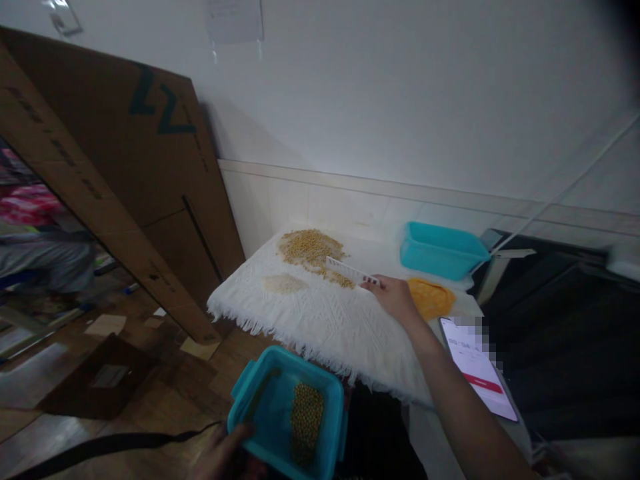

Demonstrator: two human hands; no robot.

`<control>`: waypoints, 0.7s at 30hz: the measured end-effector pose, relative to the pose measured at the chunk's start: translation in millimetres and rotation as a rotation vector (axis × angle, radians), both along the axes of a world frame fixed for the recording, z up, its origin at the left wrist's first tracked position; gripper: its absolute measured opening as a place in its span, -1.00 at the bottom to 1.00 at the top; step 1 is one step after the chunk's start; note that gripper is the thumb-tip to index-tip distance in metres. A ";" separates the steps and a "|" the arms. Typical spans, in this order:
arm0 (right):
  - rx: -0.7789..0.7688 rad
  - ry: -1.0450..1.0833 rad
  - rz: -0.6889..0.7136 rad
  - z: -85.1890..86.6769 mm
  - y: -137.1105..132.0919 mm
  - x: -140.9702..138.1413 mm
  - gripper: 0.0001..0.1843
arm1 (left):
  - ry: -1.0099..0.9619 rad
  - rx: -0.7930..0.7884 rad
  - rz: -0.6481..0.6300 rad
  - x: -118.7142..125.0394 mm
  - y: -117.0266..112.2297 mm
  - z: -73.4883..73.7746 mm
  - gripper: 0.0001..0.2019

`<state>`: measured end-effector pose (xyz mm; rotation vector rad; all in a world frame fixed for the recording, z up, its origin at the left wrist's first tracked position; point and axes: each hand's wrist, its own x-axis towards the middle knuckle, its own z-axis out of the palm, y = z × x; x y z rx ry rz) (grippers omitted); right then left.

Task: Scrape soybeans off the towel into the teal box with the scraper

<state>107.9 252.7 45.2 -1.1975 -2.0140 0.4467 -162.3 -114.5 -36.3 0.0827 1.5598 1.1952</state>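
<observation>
My right hand (387, 297) is closed round one end of a thin white comb-like strip (347, 268), which reaches left over the tablecloth (350, 333). The strip's edge lies against scattered yellow soybeans (337, 277). Farther back sits a larger spread of soybeans (310, 247), and a flat patch of pale rice-like grains (285, 284) is nearer the front. Below the table's fringed edge, my left hand (225, 453) grips the near left rim of a teal plastic bin (267, 387). Inside that bin, soybeans (306, 420) are heaped toward the right. Part of my left hand is dim and cut off.
A second teal bin (443, 250) stands at the table's back right, with a yellow cloth-like item (430, 298) before it. A phone (480, 367) lies at the right. A tall cardboard box (150, 167) borders the left. A person's legs (47, 260) show beyond it.
</observation>
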 end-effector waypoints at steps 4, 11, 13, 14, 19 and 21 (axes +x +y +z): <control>-0.005 -0.034 -0.041 -6.8 -5.7 -0.1 -0.63 | 0.023 0.005 -0.032 -8.1 12.7 14.2 -0.49; 0.033 -0.122 -0.123 -12.2 -18.5 4.3 -0.61 | 0.019 0.015 -0.037 -18.8 17.7 2.9 -0.43; 0.045 -0.143 -0.130 -13.9 -24.7 6.2 -0.62 | 0.020 -0.001 -0.030 -22.3 15.1 -5.0 -0.37; 0.051 -0.149 -0.134 -14.9 -27.4 6.7 -0.62 | 0.021 0.008 -0.028 -23.7 13.3 -8.2 -0.35; 0.074 -0.152 -0.135 -18.0 -35.6 6.0 -0.63 | 0.034 0.029 -0.040 -20.4 10.4 -14.9 -0.37; 0.079 -0.146 -0.127 -18.2 -37.9 5.7 -0.63 | 0.041 0.028 -0.043 -15.1 15.4 -15.5 -0.39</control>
